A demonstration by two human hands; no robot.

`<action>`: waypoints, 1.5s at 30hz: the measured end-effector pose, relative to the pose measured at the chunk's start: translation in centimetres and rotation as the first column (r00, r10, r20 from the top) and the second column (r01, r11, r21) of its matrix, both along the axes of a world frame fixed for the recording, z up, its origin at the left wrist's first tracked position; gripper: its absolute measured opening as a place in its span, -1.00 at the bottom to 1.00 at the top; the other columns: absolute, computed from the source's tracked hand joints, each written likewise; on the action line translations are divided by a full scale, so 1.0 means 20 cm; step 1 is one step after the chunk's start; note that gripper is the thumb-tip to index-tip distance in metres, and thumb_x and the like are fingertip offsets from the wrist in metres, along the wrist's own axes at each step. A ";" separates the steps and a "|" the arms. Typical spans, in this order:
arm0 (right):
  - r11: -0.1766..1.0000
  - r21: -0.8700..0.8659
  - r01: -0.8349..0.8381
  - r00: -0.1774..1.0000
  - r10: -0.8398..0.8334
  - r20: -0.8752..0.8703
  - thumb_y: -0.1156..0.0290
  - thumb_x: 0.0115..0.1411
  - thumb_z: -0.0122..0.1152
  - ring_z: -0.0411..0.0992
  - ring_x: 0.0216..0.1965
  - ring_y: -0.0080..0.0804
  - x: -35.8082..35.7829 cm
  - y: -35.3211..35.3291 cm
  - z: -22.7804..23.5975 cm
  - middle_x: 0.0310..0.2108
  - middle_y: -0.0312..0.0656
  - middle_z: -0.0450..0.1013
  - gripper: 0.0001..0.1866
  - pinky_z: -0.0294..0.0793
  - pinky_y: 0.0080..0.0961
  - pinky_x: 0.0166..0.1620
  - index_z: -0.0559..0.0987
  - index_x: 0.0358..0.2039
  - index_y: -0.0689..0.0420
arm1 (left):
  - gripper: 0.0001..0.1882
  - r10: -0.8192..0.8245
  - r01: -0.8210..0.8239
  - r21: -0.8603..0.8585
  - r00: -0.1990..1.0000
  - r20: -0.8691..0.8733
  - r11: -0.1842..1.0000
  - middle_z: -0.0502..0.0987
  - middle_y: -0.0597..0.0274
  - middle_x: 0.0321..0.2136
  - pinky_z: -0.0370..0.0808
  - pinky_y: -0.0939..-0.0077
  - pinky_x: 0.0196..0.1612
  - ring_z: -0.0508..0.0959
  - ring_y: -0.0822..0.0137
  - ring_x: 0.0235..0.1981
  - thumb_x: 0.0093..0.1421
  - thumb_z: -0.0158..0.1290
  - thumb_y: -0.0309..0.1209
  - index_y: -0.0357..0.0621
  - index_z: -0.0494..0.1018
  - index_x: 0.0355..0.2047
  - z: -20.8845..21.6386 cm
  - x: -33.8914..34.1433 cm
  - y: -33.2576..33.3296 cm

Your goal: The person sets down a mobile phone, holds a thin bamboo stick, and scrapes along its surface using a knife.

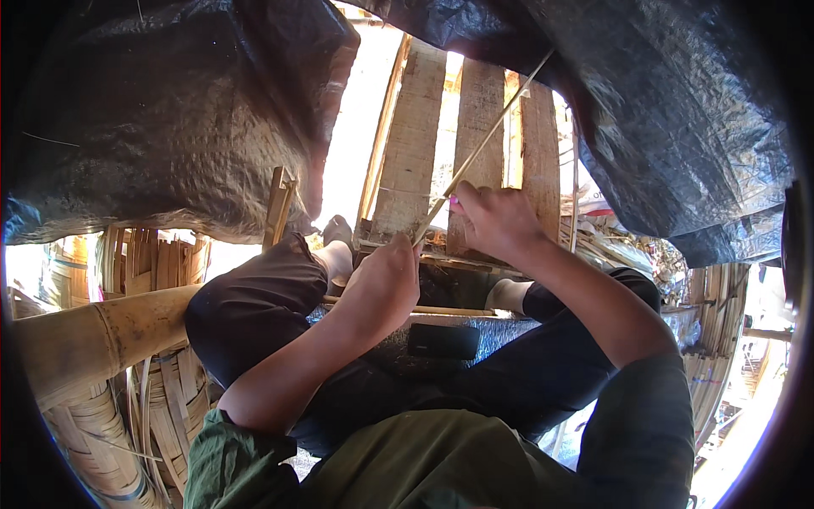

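A long, thin bamboo strip (500, 123) slants up and to the right in front of me. Its lower end is gripped in my left hand (386, 280), with the fingers closed round it. Farther up, my right hand (502, 222) is closed in a pinch beside the strip. A small bright pink thing (455, 201) shows at its fingertips; most of it is hidden, so its kind is unclear. From there a fine pale line runs left across the strip; whether it is a blade or a sliver cannot be made out.
Wooden planks (407, 127) with bright gaps stand ahead. Dark plastic sheets (170, 110) hang at both sides. A thick bamboo pole (102, 335) lies by my left knee, above woven bamboo (110, 441). A black rectangular object (443, 341) rests between my legs.
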State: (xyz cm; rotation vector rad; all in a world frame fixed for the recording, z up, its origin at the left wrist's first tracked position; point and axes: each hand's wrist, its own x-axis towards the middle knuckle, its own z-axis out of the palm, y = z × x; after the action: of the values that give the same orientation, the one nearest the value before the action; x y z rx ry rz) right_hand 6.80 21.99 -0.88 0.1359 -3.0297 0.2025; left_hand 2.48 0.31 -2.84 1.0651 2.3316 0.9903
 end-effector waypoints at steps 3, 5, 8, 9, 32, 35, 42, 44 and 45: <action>1.000 0.013 -0.002 0.998 0.003 -0.057 0.31 0.26 0.12 0.46 -0.71 -0.17 -0.01 0.02 0.00 -0.73 -0.13 0.42 -0.82 0.43 -0.28 -0.63 0.40 -0.39 0.13 | -0.73 -0.007 0.002 -0.070 0.998 -0.064 0.998 0.50 -0.26 -0.57 0.52 0.05 -0.40 0.57 -0.21 -0.46 0.38 -0.17 -0.38 -0.39 0.28 -0.36 0.05 -0.01 0.03; 1.000 0.016 -0.004 0.998 0.004 -0.060 0.30 0.26 0.11 0.45 -0.72 -0.18 -0.02 0.04 -0.02 -0.73 -0.13 0.41 -0.81 0.42 -0.29 -0.63 0.40 -0.39 0.13 | -0.73 -0.001 -0.003 -0.136 1.000 -0.029 0.991 0.50 -0.26 -0.56 0.52 0.06 -0.37 0.57 -0.22 -0.45 0.39 -0.18 -0.37 -0.39 0.29 -0.36 0.09 -0.02 0.04; 1.000 0.029 0.013 0.998 -0.011 -0.066 0.28 0.27 0.11 0.45 -0.72 -0.20 -0.02 0.02 0.00 -0.72 -0.14 0.41 -0.80 0.41 -0.32 -0.65 0.40 -0.40 0.13 | -0.73 0.003 -0.007 -0.097 0.999 -0.048 0.995 0.50 -0.27 -0.56 0.51 0.04 -0.38 0.57 -0.23 -0.45 0.39 -0.18 -0.37 -0.39 0.29 -0.36 0.08 -0.02 0.03; 0.999 0.039 0.032 0.998 -0.029 -0.064 0.27 0.27 0.11 0.45 -0.73 -0.21 -0.02 0.01 0.01 -0.72 -0.14 0.41 -0.79 0.40 -0.33 -0.66 0.41 -0.40 0.13 | -0.73 0.005 -0.009 -0.098 0.999 -0.047 0.995 0.50 -0.27 -0.56 0.51 0.04 -0.38 0.57 -0.23 -0.45 0.39 -0.18 -0.37 -0.39 0.29 -0.36 0.07 -0.02 0.02; 0.860 -0.030 0.510 0.859 -0.506 0.082 0.47 0.29 -0.03 0.49 -0.29 0.12 0.17 0.19 0.04 -0.27 0.28 0.41 -0.81 0.51 -0.10 -0.21 0.39 -0.24 0.38 | -0.75 0.060 -0.051 -0.132 0.996 0.062 0.990 0.46 -0.35 -0.58 0.37 -0.08 -0.41 0.50 -0.34 -0.45 0.37 -0.14 -0.39 -0.41 0.30 -0.33 0.07 -0.03 0.00; 0.859 -0.040 0.511 0.846 -0.495 0.199 0.52 0.24 0.03 0.45 -0.17 0.15 0.20 0.18 0.04 -0.19 0.26 0.38 -0.80 0.50 -0.12 -0.11 0.45 -0.21 0.43 | -0.75 0.073 -0.061 -0.130 0.993 0.092 0.990 0.47 -0.36 -0.55 0.38 -0.08 -0.40 0.50 -0.35 -0.43 0.37 -0.15 -0.38 -0.42 0.31 -0.29 0.08 -0.05 0.01; 0.926 0.141 0.349 0.893 -0.375 0.250 0.58 0.01 0.19 0.43 -0.09 -0.02 0.31 0.12 -0.05 -0.20 0.07 0.43 -0.76 0.46 -0.12 -0.05 0.55 -0.26 0.38 | -0.74 0.088 -0.070 -0.208 0.993 0.081 0.976 0.48 -0.36 -0.55 0.40 -0.03 -0.41 0.51 -0.34 -0.41 0.38 -0.16 -0.38 -0.41 0.34 -0.29 0.12 -0.05 0.03; 0.914 0.249 0.319 0.932 -0.351 0.094 0.58 -0.03 0.19 0.43 -0.14 -0.11 0.32 0.08 -0.02 -0.26 0.00 0.44 -0.76 0.44 -0.11 -0.07 0.55 -0.29 0.33 | -0.72 0.038 -0.042 -0.132 0.999 -0.030 0.990 0.48 -0.37 -0.56 0.40 -0.03 -0.40 0.51 -0.33 -0.41 0.38 -0.16 -0.37 -0.42 0.35 -0.31 0.08 -0.05 0.01; 0.907 0.318 0.275 0.956 -0.294 0.013 0.57 -0.06 0.19 0.45 -0.25 -0.17 0.33 0.02 0.01 -0.27 -0.02 0.44 -0.77 0.48 -0.18 -0.19 0.54 -0.31 0.29 | -0.70 0.054 -0.052 -0.163 0.999 0.005 0.985 0.48 -0.38 -0.54 0.40 -0.04 -0.39 0.51 -0.33 -0.40 0.38 -0.17 -0.37 -0.44 0.36 -0.33 0.10 -0.06 0.01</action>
State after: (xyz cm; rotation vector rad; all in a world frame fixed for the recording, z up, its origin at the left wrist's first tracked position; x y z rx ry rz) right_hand 13.43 22.45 -0.64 -0.2952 -3.0673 -0.3060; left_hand 1.33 0.61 -0.88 0.9372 2.3973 0.8050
